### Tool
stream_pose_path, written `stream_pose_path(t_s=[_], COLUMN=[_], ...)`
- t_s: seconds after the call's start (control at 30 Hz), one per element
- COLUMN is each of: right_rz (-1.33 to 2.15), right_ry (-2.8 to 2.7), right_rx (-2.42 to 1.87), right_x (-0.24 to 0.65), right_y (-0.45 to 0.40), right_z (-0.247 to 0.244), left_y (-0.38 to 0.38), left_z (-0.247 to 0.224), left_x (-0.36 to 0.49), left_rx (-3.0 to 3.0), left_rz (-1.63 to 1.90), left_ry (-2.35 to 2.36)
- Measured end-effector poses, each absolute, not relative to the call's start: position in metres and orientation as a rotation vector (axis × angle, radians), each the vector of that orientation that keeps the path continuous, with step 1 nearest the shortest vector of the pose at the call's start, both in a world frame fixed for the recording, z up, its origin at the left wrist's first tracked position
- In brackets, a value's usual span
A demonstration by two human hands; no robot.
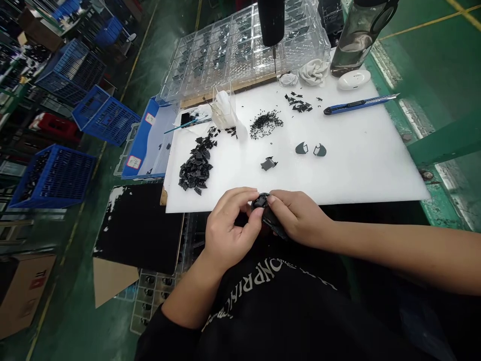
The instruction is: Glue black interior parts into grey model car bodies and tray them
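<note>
A dark, glossy black part (277, 223) is held between both hands at the near edge of the white board (361, 175). My left hand (231, 228) pinches its rounded end with thumb and fingers. Wrapped round its longer side is my right hand (298, 216), thumb near the rounded end. Beyond the hands lie a small dark piece (268, 163) and two curved dark pieces, the left one (301, 148) and the right one (319, 150). A heap of black pieces (196, 168) sits at the left, and many tiny black bits (266, 124) lie mid-board.
A screwdriver (271, 22) hangs point down over the far edge, before clear compartment trays (240, 45). A clear container (224, 113) stands at the left. A blue knife (358, 105), white case (353, 79) and bottle (355, 42) are at the right. Blue bin (145, 140) adjoins the board.
</note>
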State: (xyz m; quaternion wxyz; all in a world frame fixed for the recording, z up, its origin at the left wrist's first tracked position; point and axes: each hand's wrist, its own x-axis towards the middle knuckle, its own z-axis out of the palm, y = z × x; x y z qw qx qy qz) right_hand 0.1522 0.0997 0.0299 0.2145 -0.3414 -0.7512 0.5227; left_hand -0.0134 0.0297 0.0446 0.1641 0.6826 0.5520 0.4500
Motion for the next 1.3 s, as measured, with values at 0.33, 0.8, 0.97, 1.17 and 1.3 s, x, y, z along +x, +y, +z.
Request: stream_pose_path(t_s=[0.33,0.8,0.97,1.17,1.3], right_rz=[1.433,1.502,1.474,1.444,1.457], right_ry=[-2.077,-2.049,-2.071,-2.101,-2.098], right_rx=[-0.927,-0.907,-0.911,-0.947,-0.947], right_x=[0.1517,0.1522,0.1531,0.1519,0.1522], right_y=[0.0991,0.0997,0.0994,0.0991,0.0996], right_z=[0.0282,0.028,0.0277,0.0277,0.0287], left_y=[0.0292,0.0282,0.0282,0.0277,0.0275], left_z=[0.0428,0.0426,0.0423,0.0424,0.0428], left_x=[-0.0141,-0.0138,-0.0146,-0.0151,-0.0142], left_rx=[1.941,1.938,1.955,1.985,1.967], left_rz=[1.296,1.273,1.27,1.267,1.273], left_ry=[1.567,1.576,1.577,1.566,1.571])
